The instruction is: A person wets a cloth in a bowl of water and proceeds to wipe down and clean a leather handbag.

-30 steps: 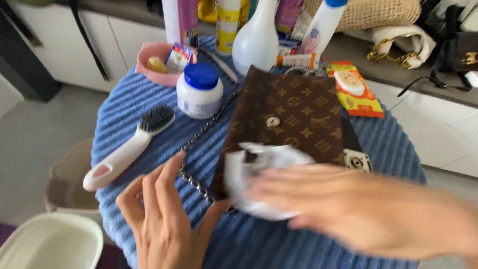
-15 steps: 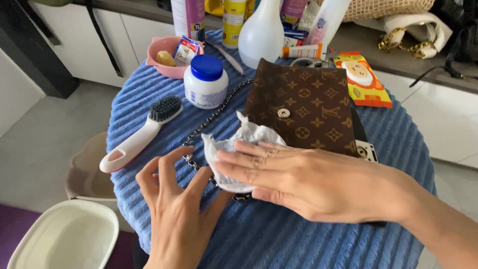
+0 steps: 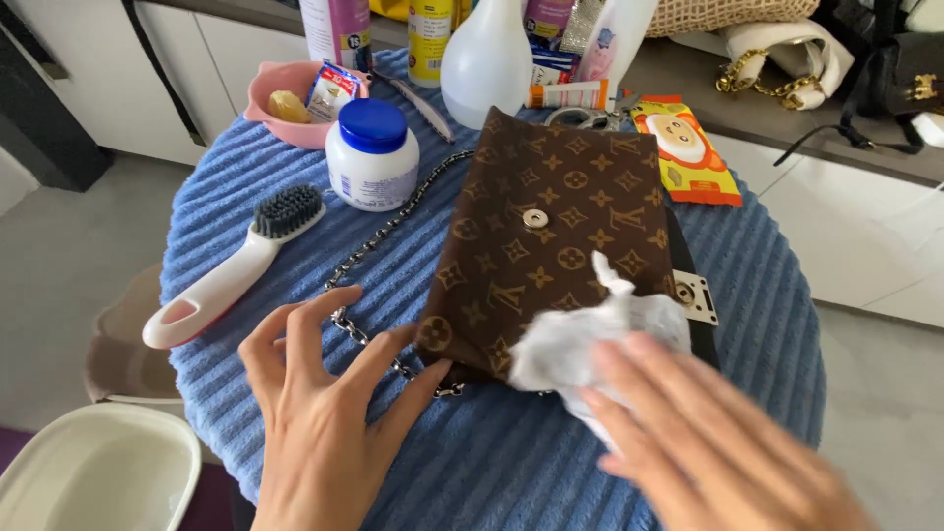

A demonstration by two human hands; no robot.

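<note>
A brown patterned handbag (image 3: 546,231) with a metal chain strap (image 3: 379,246) lies flat on a round table covered by a blue ribbed towel (image 3: 747,324). My right hand (image 3: 708,447) presses a crumpled white wipe (image 3: 580,339) against the bag's near right part, fingers flat on the wipe. My left hand (image 3: 320,423) rests with spread fingers on the towel, its thumb touching the bag's near left corner and the chain. It holds nothing.
A white-handled brush (image 3: 231,270) lies left of the bag. Behind stand a white jar with a blue lid (image 3: 372,157), a pink bowl (image 3: 285,93), several bottles (image 3: 487,59), a tube (image 3: 565,95) and a yellow packet (image 3: 688,147). A white basin (image 3: 93,477) sits on the floor at lower left.
My right hand has slid the wipe across the bag from its near left edge to its near right part. My left hand stays by the bag's corner.
</note>
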